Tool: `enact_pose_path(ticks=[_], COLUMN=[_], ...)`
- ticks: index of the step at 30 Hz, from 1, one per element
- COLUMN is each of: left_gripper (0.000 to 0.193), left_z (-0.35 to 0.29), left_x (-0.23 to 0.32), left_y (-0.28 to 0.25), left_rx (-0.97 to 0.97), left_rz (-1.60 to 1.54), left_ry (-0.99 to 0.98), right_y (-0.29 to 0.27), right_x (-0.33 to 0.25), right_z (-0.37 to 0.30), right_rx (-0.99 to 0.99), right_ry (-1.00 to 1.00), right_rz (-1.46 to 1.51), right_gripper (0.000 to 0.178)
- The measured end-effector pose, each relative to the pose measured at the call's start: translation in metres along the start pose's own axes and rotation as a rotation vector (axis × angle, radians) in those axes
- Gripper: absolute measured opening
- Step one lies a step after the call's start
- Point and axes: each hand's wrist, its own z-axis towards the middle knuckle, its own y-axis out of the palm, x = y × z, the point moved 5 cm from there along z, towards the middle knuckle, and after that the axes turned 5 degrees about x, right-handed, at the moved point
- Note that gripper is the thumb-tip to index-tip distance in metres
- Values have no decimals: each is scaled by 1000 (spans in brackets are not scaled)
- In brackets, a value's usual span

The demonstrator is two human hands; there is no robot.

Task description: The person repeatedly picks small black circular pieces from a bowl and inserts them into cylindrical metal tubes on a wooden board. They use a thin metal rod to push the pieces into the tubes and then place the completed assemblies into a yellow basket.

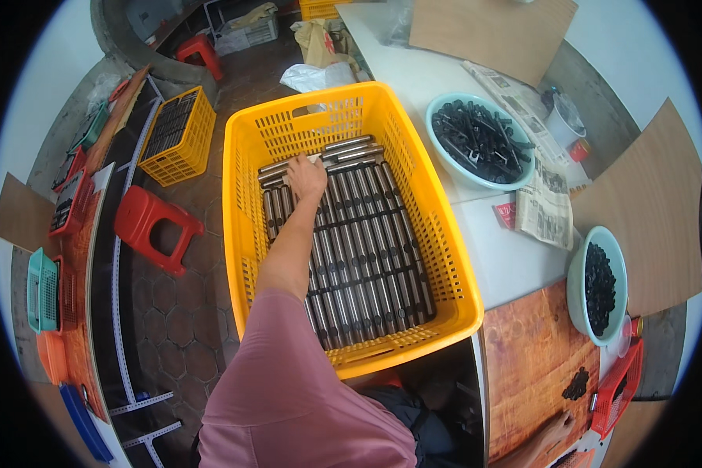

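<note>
My left hand [307, 178] reaches into a big yellow plastic crate [444, 269]. Its fingers curl over the metal tubes lying crosswise at the far end and seem closed on one of them; a small pale bit shows beside the fingertips. Below these, rows of shiny metal tubes [359, 249] with black ends fill the crate lengthwise. At the lower right, my right hand [555, 434] lies on the wood-patterned tabletop [522, 366], partly cut off by the frame. Its fingers look stretched out, near a small heap of black pieces [576, 384].
Two pale blue basins [438, 168] [577, 292] of black parts stand on the right-hand table. A red basket [615, 394] sits near my right hand. To the left are a red stool [152, 226], another yellow crate [175, 160] of tubes, and a bench with small baskets.
</note>
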Motion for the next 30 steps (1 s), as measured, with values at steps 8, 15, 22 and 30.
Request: enact_pose_path(ticks=[8,15,22,30], left_gripper=[72,67,56,45], left_z=[12,15,26,46], left_x=[-26,-42,-52,-59], left_y=[5,0,2,2], left_rx=[-314,-372,-303,-271], left_rz=[414,473,372,451], left_ry=[-32,-2,75,182], right_y=[6,4,5,3], right_x=[-5,-8,-6,-8], right_z=[-3,-5,-5,-3], right_rx=[-2,27,43,-2], right_ry=[-18,-11,-23,-6], right_rz=[28,-64,22,-86], right_gripper=[33,37,33,34])
